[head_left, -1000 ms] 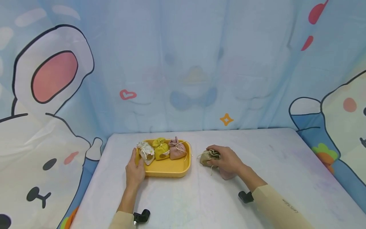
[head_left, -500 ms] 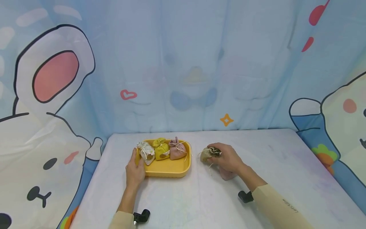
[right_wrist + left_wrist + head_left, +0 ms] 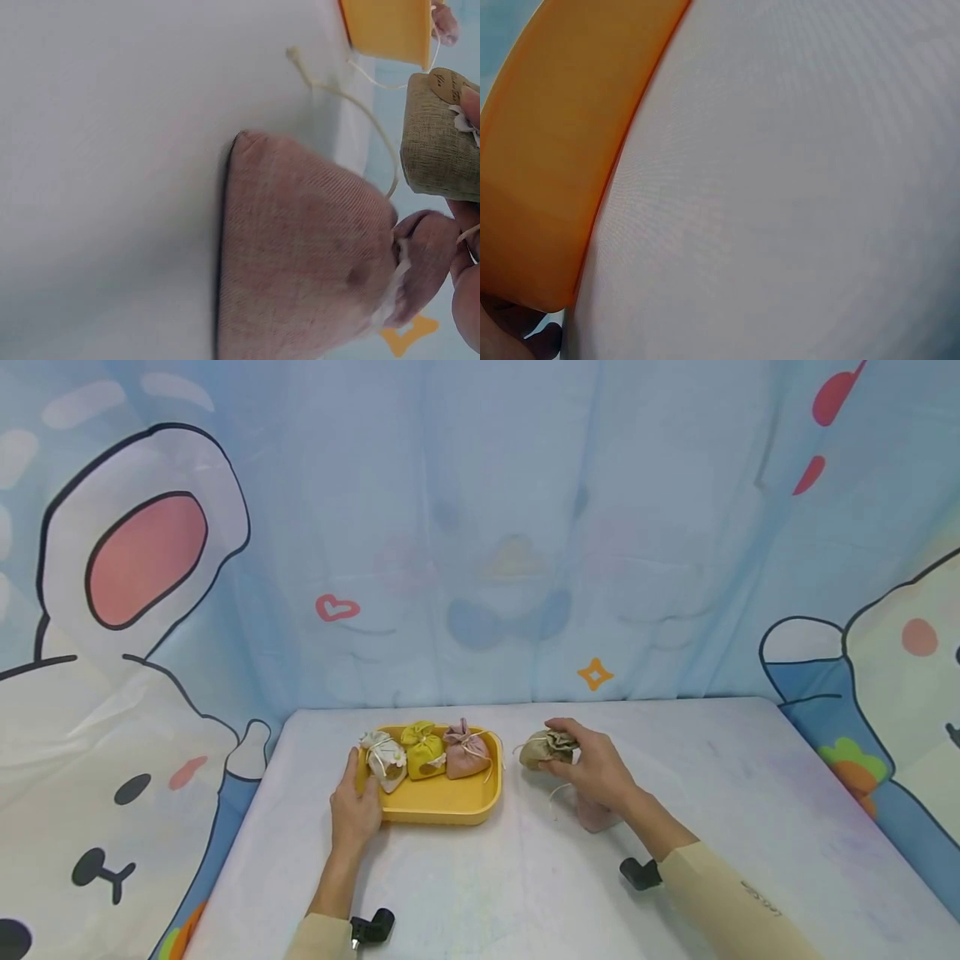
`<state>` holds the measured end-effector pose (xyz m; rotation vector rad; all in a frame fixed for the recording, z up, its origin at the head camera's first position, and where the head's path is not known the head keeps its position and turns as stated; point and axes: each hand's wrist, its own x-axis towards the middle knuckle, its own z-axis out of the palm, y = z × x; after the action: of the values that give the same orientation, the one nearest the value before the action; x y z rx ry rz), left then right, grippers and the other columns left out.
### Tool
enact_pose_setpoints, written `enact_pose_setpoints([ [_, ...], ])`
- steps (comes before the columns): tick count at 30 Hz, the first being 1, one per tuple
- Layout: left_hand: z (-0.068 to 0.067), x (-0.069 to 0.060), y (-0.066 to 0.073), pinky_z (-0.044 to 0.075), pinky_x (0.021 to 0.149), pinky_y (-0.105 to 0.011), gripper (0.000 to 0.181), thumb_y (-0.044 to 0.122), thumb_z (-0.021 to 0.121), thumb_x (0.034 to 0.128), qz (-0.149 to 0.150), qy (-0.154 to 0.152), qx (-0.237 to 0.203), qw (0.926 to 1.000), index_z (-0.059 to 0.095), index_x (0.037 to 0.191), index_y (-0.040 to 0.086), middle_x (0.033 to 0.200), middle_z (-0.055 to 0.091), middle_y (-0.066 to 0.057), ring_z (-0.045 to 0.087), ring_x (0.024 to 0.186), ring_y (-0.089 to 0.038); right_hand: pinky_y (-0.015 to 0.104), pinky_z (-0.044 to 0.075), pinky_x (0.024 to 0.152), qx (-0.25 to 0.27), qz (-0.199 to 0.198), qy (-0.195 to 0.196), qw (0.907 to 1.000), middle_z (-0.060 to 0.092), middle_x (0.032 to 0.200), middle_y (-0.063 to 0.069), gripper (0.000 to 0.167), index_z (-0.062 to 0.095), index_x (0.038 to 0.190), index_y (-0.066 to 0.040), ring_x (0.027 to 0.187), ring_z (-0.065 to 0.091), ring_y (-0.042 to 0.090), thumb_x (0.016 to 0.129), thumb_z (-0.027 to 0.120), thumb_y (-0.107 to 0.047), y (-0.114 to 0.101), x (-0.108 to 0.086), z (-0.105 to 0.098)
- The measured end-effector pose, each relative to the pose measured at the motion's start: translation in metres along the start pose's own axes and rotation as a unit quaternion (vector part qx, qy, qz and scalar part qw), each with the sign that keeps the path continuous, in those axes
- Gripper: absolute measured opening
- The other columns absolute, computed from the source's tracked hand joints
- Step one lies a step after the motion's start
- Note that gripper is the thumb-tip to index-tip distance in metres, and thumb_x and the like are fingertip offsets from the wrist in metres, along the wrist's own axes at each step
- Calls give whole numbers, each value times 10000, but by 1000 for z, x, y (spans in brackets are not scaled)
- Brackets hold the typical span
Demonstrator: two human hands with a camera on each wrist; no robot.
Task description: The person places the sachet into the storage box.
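Note:
An olive-green drawstring pouch (image 3: 542, 752) is pinched in my right hand (image 3: 600, 770), lifted off the table. In the right wrist view, this green pouch (image 3: 431, 142) shows a round tag and a white flower. Below that hand a pink pouch (image 3: 300, 247) stands on the table, its tied neck close to my fingers; whether they touch it I cannot tell. My left hand (image 3: 356, 808) grips the left end of the yellow tray (image 3: 438, 817), thumb at its near side. Most of that hand is outside the left wrist view.
Inside the tray, along its far side, sit a white patterned pouch (image 3: 386, 763), a yellow pouch (image 3: 424, 757) and a pink pouch (image 3: 467, 758). A white cloth (image 3: 480, 893) covers the table. Behind it hangs a blue printed curtain (image 3: 510, 527).
My right hand has risen with the green pouch and tilted it, and the pouch has come away from the table. The left hand and tray stay put.

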<state>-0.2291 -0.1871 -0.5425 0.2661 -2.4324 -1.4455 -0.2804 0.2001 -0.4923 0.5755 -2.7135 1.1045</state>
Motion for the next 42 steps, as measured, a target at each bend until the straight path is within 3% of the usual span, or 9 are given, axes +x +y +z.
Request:
enact_pose_setpoints([
  [7,0,0,0,239,1302,-518,653,173,463,1032,-52,16,22,10000,272,1647,66,1692,301,-155,280,1572,-363,533,578,980,281,-5,219,9994,717,1251,93,585,588,1334,-168,1137,692,303,825,876,-140,-19,10,7],
  [14,1,-1,1,234,1302,-524,648,161,471,1032,-76,9,-40,10000,282,1642,51,1688,304,-166,279,1570,-371,430,601,902,449,6,75,9990,721,1215,55,505,615,1278,-170,1102,685,246,841,868,-148,-45,21,16],
  [22,1,0,0,248,1297,-524,646,158,476,1030,-1,56,-57,10000,291,1639,52,1683,318,-161,294,1564,-366,478,598,961,723,-241,-67,9971,707,1226,71,482,626,1274,-166,1147,672,273,852,857,-125,-66,28,24],
  [29,1,-1,0,245,1299,-522,647,165,472,1030,-31,51,-71,10000,290,1640,51,1685,316,-161,291,1567,-362,506,577,1002,851,-355,-233,9955,700,1243,47,467,633,1274,-184,1175,652,269,863,846,-122,-77,31,31],
  [36,1,0,0,237,1300,-527,646,162,470,1029,-27,40,-33,10000,290,1640,53,1683,315,-170,287,1566,-374,455,591,972,931,-710,-222,9929,705,1216,8,446,638,1235,-203,1168,667,230,854,856,-120,-84,34,38],
  [42,1,-1,0,237,1302,-520,649,166,470,1032,-49,11,-9,10000,282,1645,64,1685,310,-170,289,1566,-371,436,592,989,1039,-719,-365,9913,712,1198,-6,412,637,1206,-204,1161,667,211,865,840,-94,-93,35,42],
])
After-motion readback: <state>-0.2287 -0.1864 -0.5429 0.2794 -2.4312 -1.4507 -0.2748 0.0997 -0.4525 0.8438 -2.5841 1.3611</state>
